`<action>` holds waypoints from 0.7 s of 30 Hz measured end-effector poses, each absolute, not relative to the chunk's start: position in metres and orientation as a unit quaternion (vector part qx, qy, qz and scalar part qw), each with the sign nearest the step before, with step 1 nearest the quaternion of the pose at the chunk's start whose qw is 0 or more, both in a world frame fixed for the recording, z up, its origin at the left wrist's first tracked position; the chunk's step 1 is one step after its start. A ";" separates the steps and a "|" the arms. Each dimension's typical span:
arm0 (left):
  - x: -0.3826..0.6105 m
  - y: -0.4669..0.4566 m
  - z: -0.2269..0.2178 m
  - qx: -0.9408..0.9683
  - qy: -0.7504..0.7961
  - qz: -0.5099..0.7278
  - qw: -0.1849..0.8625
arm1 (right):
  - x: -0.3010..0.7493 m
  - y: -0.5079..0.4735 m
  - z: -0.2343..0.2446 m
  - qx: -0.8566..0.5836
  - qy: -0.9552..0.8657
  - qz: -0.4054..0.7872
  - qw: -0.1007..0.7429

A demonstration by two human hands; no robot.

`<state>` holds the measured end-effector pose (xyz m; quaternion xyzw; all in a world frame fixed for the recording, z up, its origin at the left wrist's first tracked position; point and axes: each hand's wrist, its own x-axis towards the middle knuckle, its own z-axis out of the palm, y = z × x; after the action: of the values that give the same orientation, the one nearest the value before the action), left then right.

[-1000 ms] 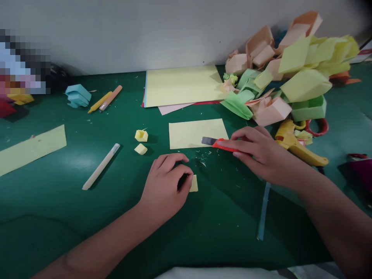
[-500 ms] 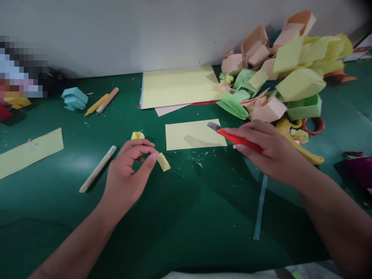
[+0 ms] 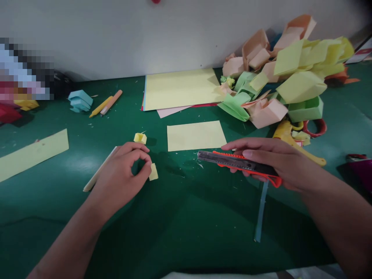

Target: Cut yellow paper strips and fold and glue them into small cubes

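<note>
My left hand point(image 3: 122, 174) is curled, pinching a small folded yellow paper piece point(image 3: 153, 172) between thumb and fingertips just above the green table point(image 3: 186, 224). My right hand point(image 3: 273, 162) grips an orange utility knife point(image 3: 238, 162) lying sideways, its blade end pointing left. A yellow paper rectangle point(image 3: 196, 135) lies flat just beyond the knife. Another small folded yellow piece point(image 3: 140, 138) sits behind my left hand. A cream stick point(image 3: 91, 182) lies partly under my left hand.
A heap of folded paper boxes point(image 3: 285, 77) fills the back right, with a yellow glue gun point(image 3: 293, 135) and red scissors point(image 3: 316, 126) below it. Stacked paper sheets point(image 3: 180, 89) lie at the back. A yellow strip point(image 3: 31, 155), blue folded paper point(image 3: 80, 100), pens point(image 3: 106, 104) and a blue strip point(image 3: 260, 215) are around.
My left hand carried the small yellow piece from the table centre to the left. My right hand lifted the knife off the yellow rectangle and brought it down nearer to me, turned sideways.
</note>
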<state>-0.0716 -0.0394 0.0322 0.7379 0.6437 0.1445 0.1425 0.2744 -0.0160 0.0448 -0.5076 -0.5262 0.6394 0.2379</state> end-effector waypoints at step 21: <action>-0.020 -0.067 0.037 0.828 0.496 0.261 0.022 | 0.248 -0.039 0.050 -0.453 -0.684 0.552 0.153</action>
<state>-0.0199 -0.0670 0.0367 0.8277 0.4962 0.2611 0.0218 0.2475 -0.0393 0.0497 -0.4526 -0.6837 0.5516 0.1530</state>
